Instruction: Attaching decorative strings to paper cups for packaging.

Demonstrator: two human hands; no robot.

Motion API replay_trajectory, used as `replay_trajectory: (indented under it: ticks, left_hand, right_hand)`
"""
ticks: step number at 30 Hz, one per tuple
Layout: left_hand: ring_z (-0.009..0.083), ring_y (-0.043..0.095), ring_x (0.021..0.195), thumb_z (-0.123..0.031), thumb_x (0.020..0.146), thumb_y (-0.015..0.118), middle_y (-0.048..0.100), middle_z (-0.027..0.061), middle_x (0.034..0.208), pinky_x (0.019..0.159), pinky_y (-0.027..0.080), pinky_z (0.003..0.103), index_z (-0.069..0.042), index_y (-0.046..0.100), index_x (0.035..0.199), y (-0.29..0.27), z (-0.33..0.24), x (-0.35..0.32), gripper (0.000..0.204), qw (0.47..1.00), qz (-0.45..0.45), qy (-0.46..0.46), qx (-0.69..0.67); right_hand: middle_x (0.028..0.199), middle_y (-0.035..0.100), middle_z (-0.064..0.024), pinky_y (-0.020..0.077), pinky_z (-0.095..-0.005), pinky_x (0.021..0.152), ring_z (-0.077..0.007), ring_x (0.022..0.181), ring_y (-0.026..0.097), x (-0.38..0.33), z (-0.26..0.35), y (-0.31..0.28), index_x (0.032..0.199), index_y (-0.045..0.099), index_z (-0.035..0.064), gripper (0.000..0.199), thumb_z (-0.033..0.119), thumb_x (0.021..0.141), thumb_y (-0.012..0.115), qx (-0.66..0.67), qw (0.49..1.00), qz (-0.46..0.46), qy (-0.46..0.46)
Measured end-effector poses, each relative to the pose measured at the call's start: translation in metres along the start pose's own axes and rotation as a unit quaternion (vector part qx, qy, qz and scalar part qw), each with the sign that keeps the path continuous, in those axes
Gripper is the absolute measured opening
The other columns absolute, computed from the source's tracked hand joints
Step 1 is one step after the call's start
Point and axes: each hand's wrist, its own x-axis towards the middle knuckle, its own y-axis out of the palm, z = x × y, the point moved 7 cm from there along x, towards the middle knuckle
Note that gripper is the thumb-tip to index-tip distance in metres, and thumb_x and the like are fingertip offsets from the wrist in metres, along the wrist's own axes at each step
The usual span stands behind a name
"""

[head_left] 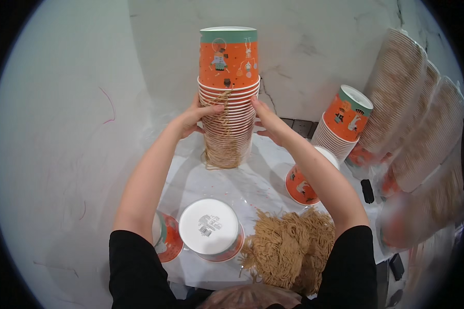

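Observation:
A tall stack of paper buckets (229,116) stands upside down at the far middle of the table. The top bucket shows orange with a green band, and white rims are piled below it. Tan strands of string (224,131) hang loosely down the front of the stack. My left hand (195,117) is closed against its left side, thumb across the front. My right hand (269,123) presses the right side, fingertips on the rims. A thick bundle of tan string (288,250) lies at the near right, beneath my right arm.
A shorter leaning stack of buckets (340,121) stands right, by a single bucket (300,185). Plastic-wrapped bucket stacks (397,98) lean along the right edge. Near left are an upturned bucket (209,226) and another bucket (170,239). Marble-patterned wall (165,41) rises behind.

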Motion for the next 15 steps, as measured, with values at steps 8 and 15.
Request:
replay_trajectory:
  ticks: [8,15]
  left_hand:
    - [0.0393,0.032,0.144,-0.053,0.068,0.087,0.030,0.0133,0.158,0.101,0.036,0.072,-0.019,0.012,0.155,0.047,0.000,0.001,0.120,0.999,0.022,0.040,-0.012]
    - [0.0388,0.034,0.143,-0.058,0.067,0.086,0.031,0.0142,0.157,0.098,0.038,0.073,-0.020,0.010,0.155,0.134,-0.035,0.020,0.123,0.996,0.042,0.078,0.007]
  right_hand:
    - [0.150,0.041,-0.0213,0.0368,-0.0422,0.112,-0.0297,0.131,0.047,-0.022,-0.001,-0.040,0.158,0.024,0.0134,0.103,0.087,0.087,0.023,-0.048,0.998,0.039,-0.026]
    - [0.146,0.044,-0.0271,0.0352,-0.0451,0.114,-0.0366,0.135,0.046,-0.047,-0.004,-0.120,0.153,0.033,0.0030,0.116,0.093,0.081,0.021,0.025,0.998,-0.061,-0.017]
